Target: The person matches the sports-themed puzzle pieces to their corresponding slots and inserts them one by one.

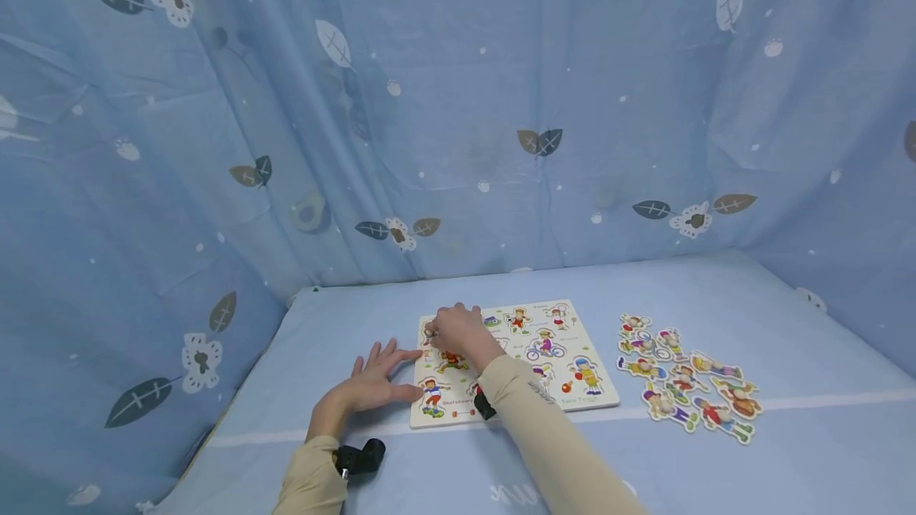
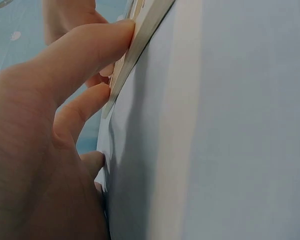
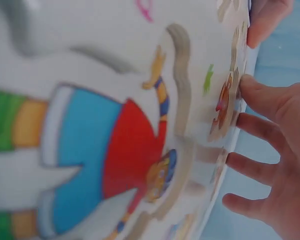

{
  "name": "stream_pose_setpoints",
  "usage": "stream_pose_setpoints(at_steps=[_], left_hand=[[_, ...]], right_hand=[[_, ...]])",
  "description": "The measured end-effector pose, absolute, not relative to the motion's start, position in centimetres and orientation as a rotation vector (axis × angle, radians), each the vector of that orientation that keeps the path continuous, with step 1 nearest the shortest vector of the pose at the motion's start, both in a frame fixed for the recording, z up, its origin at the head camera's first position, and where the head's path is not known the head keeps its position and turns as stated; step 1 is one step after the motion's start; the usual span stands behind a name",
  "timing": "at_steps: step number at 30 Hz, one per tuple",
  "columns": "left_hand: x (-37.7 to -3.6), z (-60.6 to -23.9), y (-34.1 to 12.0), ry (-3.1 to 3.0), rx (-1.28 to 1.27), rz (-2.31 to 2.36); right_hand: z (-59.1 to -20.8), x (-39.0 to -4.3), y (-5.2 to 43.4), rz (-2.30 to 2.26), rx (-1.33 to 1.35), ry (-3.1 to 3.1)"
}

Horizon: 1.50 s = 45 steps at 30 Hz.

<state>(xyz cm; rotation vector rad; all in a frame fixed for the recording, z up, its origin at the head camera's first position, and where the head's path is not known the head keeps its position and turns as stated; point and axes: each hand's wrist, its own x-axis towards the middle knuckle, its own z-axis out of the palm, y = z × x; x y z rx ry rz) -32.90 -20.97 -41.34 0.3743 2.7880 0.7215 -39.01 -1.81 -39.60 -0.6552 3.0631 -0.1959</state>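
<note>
A white puzzle board point(image 1: 501, 412) printed with sports figures lies on the cloth-covered table. My left hand point(image 1: 375, 384) is at its left side, fingers spread, with thumb point(image 2: 122, 35) and index finger touching the board's edge. Over the board's upper left part is my right hand point(image 1: 458, 332), palm down. Its fingertips reach down to the board around a small figure point(image 1: 429, 332), which they partly cover. In the right wrist view these fingers point(image 3: 257, 167) are spread and nearly straight, tips at the board. A brown figure point(image 3: 224, 106) shows by the thumb.
Several loose figure-shaped puzzle pieces point(image 1: 723, 420) lie in a cluster on the table right of the board. Shallow figure-shaped recesses point(image 3: 182, 75) are cut into the board. A blue patterned curtain point(image 1: 458, 102) hangs behind and at the sides. My right forearm point(image 1: 551, 435) crosses the board's lower middle.
</note>
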Motion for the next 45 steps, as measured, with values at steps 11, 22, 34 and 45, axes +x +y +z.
stream_pose_setpoints(at_steps=[11,22,34,45], left_hand=[[-32.8,-41.1,-21.1,2.802,0.374,0.728],[-32.9,-41.2,-21.0,2.793,0.364,0.733],[-32.7,-41.3,-20.9,2.785,0.349,0.739],[-32.8,-41.2,-20.8,2.782,0.356,0.755]], right_hand=[[-39.9,-38.7,-1.3,-0.238,-0.7,3.003],[-38.8,-37.3,0.8,-0.371,-0.766,3.011],[-39.5,-35.5,4.8,-0.635,-0.788,3.034],[-38.9,-34.3,8.2,-0.816,-0.721,3.054]])
